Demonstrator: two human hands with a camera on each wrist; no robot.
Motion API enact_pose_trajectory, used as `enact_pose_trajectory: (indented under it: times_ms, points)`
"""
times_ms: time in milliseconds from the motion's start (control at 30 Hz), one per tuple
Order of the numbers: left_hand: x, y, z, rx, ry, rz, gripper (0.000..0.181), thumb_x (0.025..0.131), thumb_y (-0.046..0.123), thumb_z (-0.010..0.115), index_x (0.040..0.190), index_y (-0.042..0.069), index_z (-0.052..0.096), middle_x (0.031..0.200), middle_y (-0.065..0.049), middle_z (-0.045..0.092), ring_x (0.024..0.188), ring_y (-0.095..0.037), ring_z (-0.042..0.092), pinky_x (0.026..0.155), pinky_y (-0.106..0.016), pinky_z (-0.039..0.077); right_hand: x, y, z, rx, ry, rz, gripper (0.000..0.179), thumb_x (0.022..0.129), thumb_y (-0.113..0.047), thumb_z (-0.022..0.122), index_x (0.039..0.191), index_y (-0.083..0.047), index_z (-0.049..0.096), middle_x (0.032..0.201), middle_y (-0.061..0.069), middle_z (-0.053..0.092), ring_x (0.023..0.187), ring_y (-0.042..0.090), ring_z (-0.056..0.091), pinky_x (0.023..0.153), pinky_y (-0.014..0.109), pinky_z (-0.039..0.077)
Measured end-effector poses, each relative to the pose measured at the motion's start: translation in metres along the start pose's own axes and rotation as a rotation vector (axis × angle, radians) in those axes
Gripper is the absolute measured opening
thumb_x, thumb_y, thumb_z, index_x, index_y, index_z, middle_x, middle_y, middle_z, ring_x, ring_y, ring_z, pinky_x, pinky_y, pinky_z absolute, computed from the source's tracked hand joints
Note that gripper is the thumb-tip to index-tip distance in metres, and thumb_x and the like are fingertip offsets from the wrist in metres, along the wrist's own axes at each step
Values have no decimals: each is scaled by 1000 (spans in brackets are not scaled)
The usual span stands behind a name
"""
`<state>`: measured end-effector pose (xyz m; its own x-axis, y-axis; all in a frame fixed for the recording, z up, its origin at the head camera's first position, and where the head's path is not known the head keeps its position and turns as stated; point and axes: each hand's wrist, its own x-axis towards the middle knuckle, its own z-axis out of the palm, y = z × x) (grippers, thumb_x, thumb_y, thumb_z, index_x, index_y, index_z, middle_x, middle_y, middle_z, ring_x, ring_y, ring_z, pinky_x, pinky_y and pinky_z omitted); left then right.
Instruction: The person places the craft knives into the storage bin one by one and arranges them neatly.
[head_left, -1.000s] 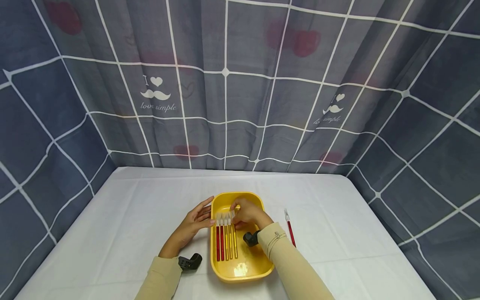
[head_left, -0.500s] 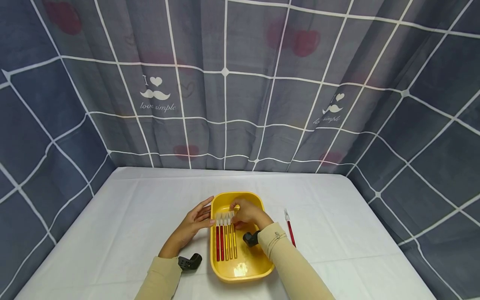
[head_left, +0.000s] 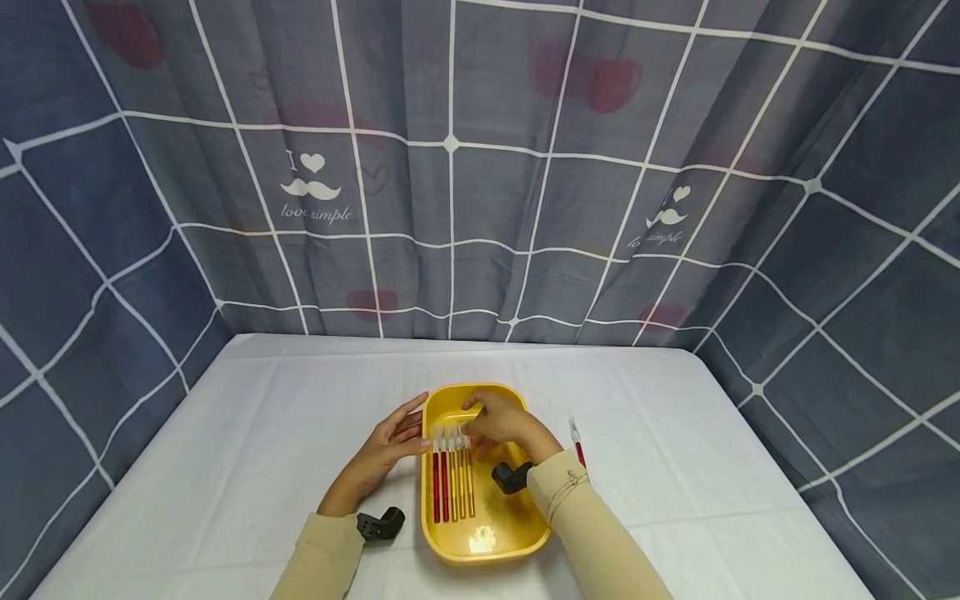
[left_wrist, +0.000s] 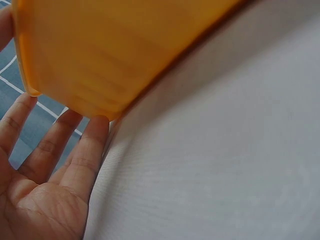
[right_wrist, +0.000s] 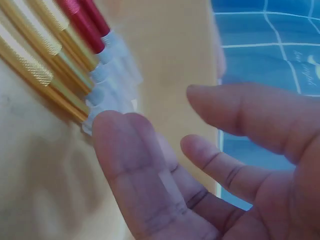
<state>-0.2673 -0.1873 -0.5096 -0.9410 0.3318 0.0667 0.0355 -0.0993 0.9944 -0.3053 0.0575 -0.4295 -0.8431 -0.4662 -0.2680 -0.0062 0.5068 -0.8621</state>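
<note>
In the head view, craft knives with clear caps lie side by side in a yellow tray [head_left: 495, 537]: two red knives [head_left: 440, 487] left, three gold knives [head_left: 462, 487] right. My left hand [head_left: 384, 452] steadies the tray's left side; its thumb reaches over the rim, and its straight fingers [left_wrist: 90, 150] touch the outer wall in the left wrist view. My right hand [head_left: 500, 423] is inside the tray, just right of the capped ends. In the right wrist view its thumb and fingers are spread, with fingertips [right_wrist: 107, 130] right at the nearest gold knife's cap.
Another red craft knife [head_left: 580, 446] lies on the white tablecloth [head_left: 675, 467] right of the tray, partly hidden by my right sleeve. A dark checked curtain [head_left: 480, 208] encloses the back and sides of the table.
My right hand has loosened at the rightmost gold knife's cap and shifted slightly right, its fingers spreading. The right sleeve now hides more of the outer red knife. The left hand stays put.
</note>
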Motion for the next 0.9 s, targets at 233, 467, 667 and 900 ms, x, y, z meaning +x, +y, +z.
enact_pose_trajectory:
  times_ms: [233, 467, 667, 900]
  points:
    - [0, 1, 1, 15, 2, -10, 89, 97, 10, 76, 171, 3, 28, 164, -35, 38, 145, -44, 46, 105, -24, 50, -10, 7, -10, 49, -3, -110, 39, 100, -3, 70, 135, 11, 59, 90, 13, 65, 82, 38, 74, 80, 48, 66]
    - [-1, 1, 0, 23, 9, -14, 89, 97, 9, 76, 171, 4, 29, 164, -34, 38, 145, -44, 47, 106, -25, 50, -22, 12, -20, 137, -24, -180, 41, 102, -5, 65, 139, 12, 58, 103, 17, 68, 95, 37, 73, 88, 46, 65]
    - [-1, 0, 0, 18, 6, -6, 88, 97, 7, 76, 171, 3, 28, 164, -35, 37, 145, -44, 47, 105, -24, 50, -32, 15, -26, 226, -21, -231, 43, 105, -6, 64, 141, 15, 54, 113, 27, 66, 103, 41, 71, 92, 43, 64]
    - [0, 0, 1, 8, 3, 2, 89, 96, 7, 76, 171, 2, 27, 164, -36, 37, 144, -44, 47, 105, -22, 50, -46, 14, -33, 279, 13, -322, 38, 107, -8, 65, 137, 14, 57, 109, 15, 68, 99, 27, 72, 92, 38, 63]
